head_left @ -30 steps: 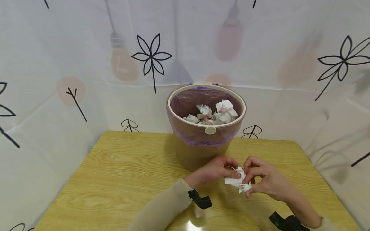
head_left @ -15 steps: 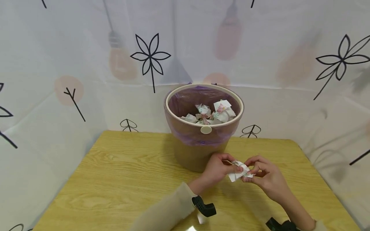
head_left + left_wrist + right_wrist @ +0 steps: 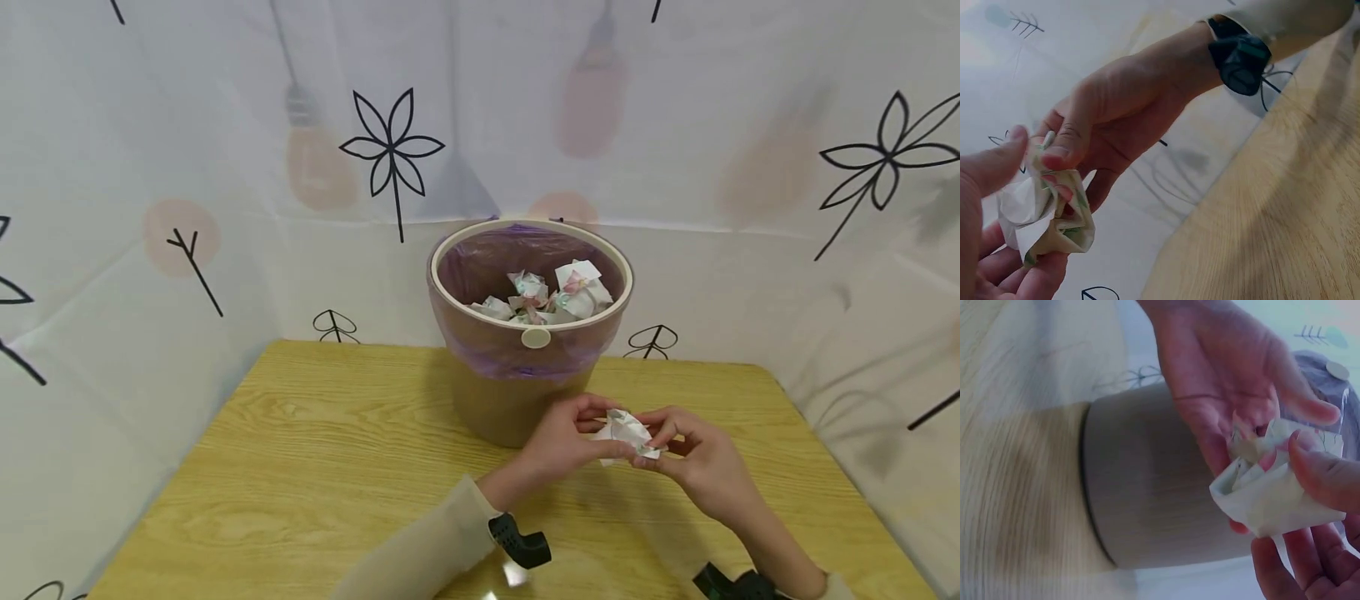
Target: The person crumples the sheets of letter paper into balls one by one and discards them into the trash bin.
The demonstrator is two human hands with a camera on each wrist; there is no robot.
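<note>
Between both hands, in front of the bin, is a crumpled piece of white printed paper (image 3: 625, 431). My left hand (image 3: 566, 440) holds its left side, fingers behind it and thumb in front. My right hand (image 3: 697, 458) pinches the right side between thumb and fingers. Folded creases and green and pink marks show on the paper (image 3: 1050, 212) in the left wrist view. In the right wrist view the left palm lies behind the paper (image 3: 1279, 487), while the right thumb presses on its face. A bin (image 3: 510, 404) with a purple liner holds several crumpled papers (image 3: 573, 292).
The wooden table (image 3: 300, 467) extends around the bin on both sides. Patterned white cloth (image 3: 225, 108) hangs behind and beside the table. Each wrist wears a black camera, such as the left one (image 3: 517, 540).
Both hands have risen slightly with the paper, and the right hand has moved closer to the left. The paper is folded more compactly and turned. Bin contents look the same.
</note>
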